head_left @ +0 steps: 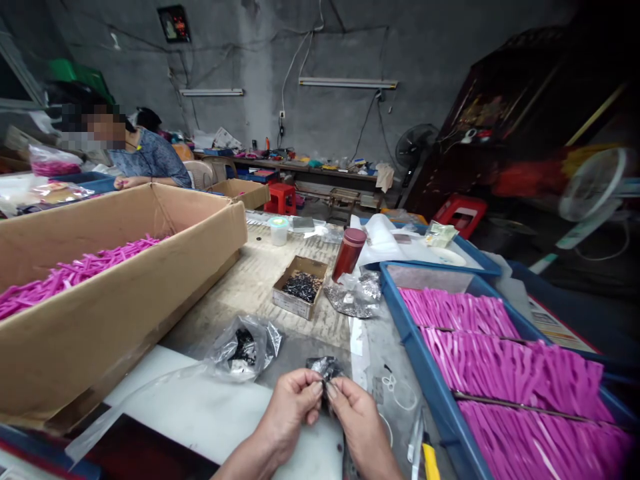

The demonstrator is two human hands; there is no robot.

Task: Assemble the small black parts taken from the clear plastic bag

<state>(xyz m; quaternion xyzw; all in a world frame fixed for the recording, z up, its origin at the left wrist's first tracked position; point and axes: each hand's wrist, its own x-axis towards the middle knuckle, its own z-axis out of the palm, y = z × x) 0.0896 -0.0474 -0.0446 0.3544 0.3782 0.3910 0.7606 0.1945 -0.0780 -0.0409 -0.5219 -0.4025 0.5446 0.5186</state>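
Note:
My left hand (293, 407) and my right hand (356, 417) meet at the table's front, thumbs and forefingers pinched close together. Between the fingertips is something small and dark that I cannot make out. Just behind them lies a shiny, dark crumpled piece (324, 365), perhaps a small plastic bag, partly hidden by the fingers. To the left, an open clear plastic bag (267, 343) holds small black parts (244, 345). Farther back stands a small cardboard box (290, 307) with many black pieces (302, 287) inside. Under my left hand spreads a white sheet (200, 407).
At left stands a large cardboard box (150, 320) of pink strips (85, 270). A blue crate (415, 360) at right holds rows of pink pieces (510, 367). A dark red cylinder (349, 255), crumpled plastic (355, 297) and a yellow-handled tool (430, 460) lie around. Another person (155, 157) sits back left.

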